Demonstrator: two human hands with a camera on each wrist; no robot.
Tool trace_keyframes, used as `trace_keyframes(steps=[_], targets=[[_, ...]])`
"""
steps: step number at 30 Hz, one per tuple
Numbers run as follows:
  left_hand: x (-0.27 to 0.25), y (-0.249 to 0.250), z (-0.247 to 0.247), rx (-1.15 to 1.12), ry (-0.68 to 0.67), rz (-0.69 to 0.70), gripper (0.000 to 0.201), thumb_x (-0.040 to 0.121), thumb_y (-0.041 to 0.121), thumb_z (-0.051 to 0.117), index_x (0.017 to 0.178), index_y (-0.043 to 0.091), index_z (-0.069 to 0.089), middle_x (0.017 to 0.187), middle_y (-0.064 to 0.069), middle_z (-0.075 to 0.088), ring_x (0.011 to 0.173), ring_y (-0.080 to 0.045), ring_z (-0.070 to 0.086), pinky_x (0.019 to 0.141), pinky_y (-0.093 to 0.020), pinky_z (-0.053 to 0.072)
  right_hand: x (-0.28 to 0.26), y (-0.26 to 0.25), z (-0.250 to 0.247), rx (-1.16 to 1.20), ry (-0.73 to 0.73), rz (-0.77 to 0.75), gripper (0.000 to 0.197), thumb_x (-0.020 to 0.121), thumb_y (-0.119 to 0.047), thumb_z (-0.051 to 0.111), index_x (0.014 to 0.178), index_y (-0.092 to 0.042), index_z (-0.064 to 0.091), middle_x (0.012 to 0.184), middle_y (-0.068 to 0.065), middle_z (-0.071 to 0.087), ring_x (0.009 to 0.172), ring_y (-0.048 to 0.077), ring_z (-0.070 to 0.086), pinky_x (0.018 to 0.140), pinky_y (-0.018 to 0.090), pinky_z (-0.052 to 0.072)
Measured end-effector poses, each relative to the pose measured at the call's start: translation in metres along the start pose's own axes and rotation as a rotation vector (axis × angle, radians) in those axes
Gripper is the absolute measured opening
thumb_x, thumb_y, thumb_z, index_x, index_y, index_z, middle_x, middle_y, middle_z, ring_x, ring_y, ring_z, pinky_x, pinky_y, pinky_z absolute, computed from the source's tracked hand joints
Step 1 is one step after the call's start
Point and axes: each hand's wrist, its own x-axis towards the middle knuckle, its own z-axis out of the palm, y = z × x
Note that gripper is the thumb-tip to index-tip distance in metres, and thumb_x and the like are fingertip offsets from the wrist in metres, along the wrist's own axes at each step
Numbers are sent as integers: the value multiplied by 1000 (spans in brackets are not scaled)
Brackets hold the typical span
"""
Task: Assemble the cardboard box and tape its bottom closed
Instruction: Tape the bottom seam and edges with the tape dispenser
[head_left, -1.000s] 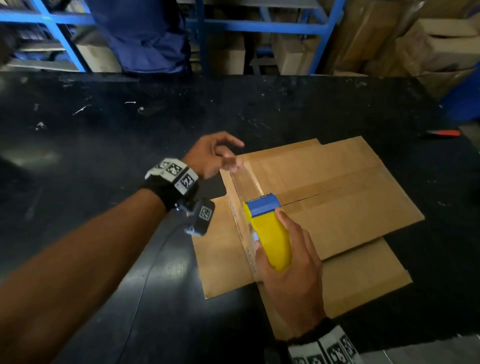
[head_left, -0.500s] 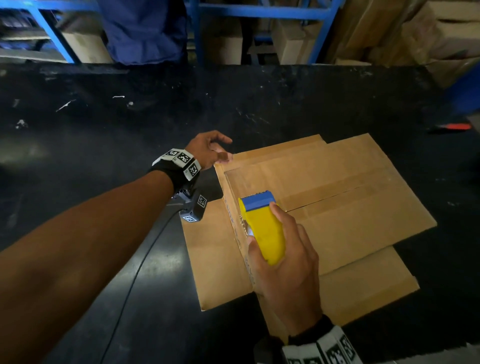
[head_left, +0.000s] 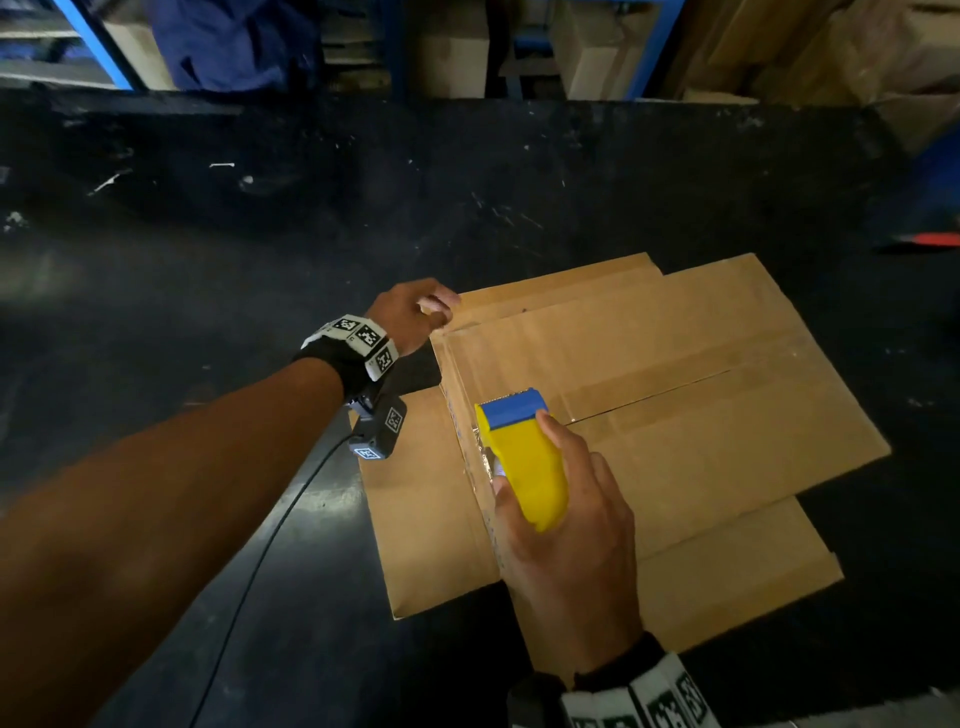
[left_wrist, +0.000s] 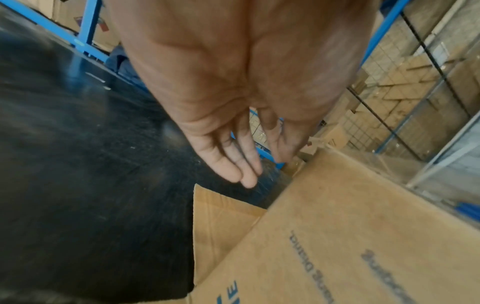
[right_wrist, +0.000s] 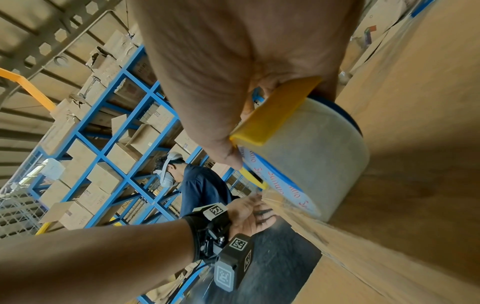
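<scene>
— What did the hands hold?
— The right hand gripped a yellow tape dispenser on the cardboard box beneath it; the left hand, fingers extended and holding nothing, touched the box's far-left corner.
— And the box?
— It lay on the black table.

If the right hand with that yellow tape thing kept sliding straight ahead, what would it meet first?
Probably the left hand, resting at the cardboard box's far corner; the right hand points its tape dispenser along that edge. Depth is uncertain.

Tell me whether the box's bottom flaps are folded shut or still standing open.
Folded shut. The two big flaps of the cardboard box lie flat and meet along a centre seam, where the right hand holds the tape dispenser.
</scene>
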Motion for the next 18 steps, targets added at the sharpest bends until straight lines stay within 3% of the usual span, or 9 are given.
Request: trace_keyframes(steps=[3, 6, 9, 14, 18], targets=[[-13, -7, 1, -138, 58, 139, 24, 93, 12, 60, 106, 25, 74, 100, 11, 73, 98, -15, 70, 98, -50, 56, 1, 0, 0, -5, 5, 2, 64, 82, -42, 72, 141, -39, 45, 101, -10, 53, 85, 1, 56, 65, 17, 51], [-25, -6, 6, -152, 19, 211, 23, 95, 9, 61, 105, 23, 77, 106, 12, 74, 99, -13, 70, 100, -44, 55, 1, -2, 0, -7, 7, 6, 64, 81, -42, 72, 140, -40, 46, 100, -12, 53, 87, -1, 55, 65, 9, 43], [-32, -6, 10, -87, 13, 222, 26, 99, 14, 60, 109, 31, 79, 113, 17, 71, 104, -8, 67, 101, -34, 52, 1, -3, -1, -21, -10, 7, 64, 82, -44, 70, 140, -41, 44, 101, -11, 53, 85, 2, 54, 68, 13, 42], [-37, -1, 8, -41, 29, 202, 27, 100, 15, 61, 110, 33, 78, 115, 16, 73, 107, -8, 67, 104, -37, 51, -2, -5, -2, -6, -31, 2, 66, 82, -46, 70, 142, -41, 42, 101, -10, 54, 87, 5, 55, 73, 28, 52], [-38, 3, 11, -38, 22, 190, 30, 98, 11, 62, 108, 34, 79, 114, 10, 75, 108, -12, 67, 104, -39, 52, -14, -3, -9, 0, -40, 9, 66, 83, -49, 69, 142, -42, 41, 100, -10, 53, 84, 5, 56, 70, 32, 55]])
